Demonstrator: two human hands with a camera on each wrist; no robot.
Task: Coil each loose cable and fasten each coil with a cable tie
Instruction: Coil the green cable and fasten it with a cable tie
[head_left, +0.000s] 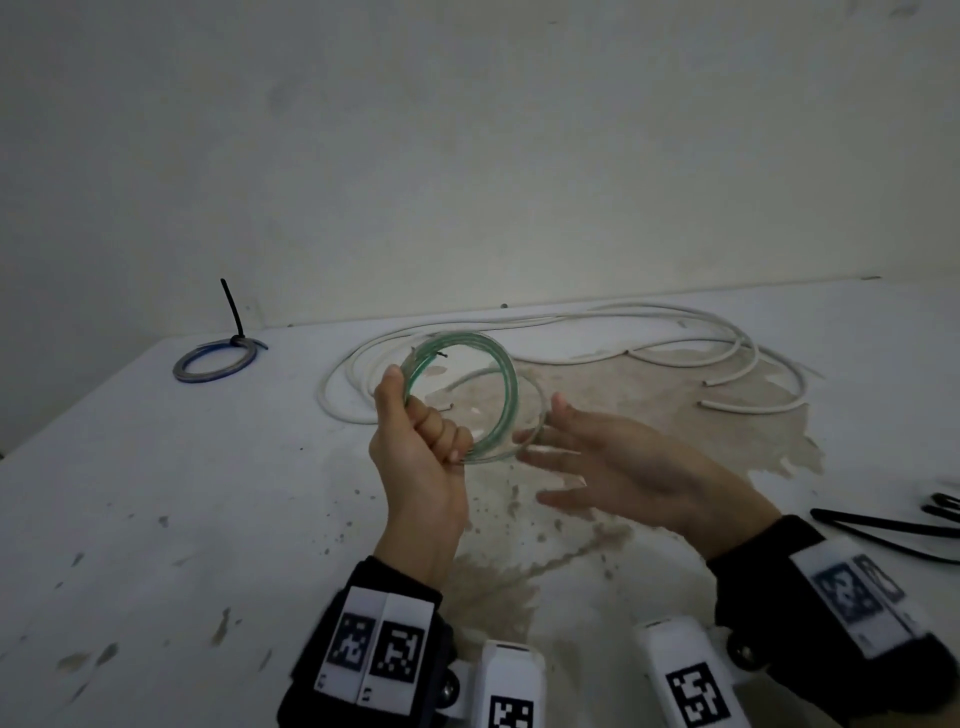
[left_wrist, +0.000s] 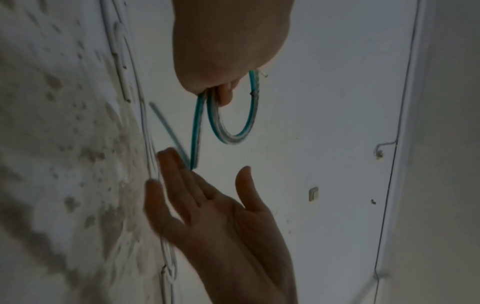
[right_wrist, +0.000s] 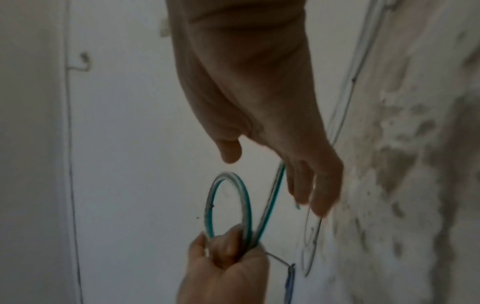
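A green-and-clear cable coil (head_left: 508, 387) is held upright above the table. My left hand (head_left: 431, 431) grips its left side, fingers curled round the bundled turns. My right hand (head_left: 550, 447) is flat, its straight fingers touching the outermost loose turn on the coil's right side. The left wrist view shows the left hand (left_wrist: 228, 61) at the top with the coil (left_wrist: 233, 137) hanging from it and the right hand (left_wrist: 207, 205) spread below. In the right wrist view the right hand (right_wrist: 285, 144) reaches toward the coil (right_wrist: 245, 203), which the left hand (right_wrist: 228, 265) grips.
A long white cable (head_left: 326, 402) lies loose across the back of the stained white table (head_left: 156, 519). A blue coil (head_left: 208, 378) bound by a black cable tie (head_left: 232, 312) sits at the far left. Several black cable ties (head_left: 883, 530) lie at the right edge. A wall stands behind.
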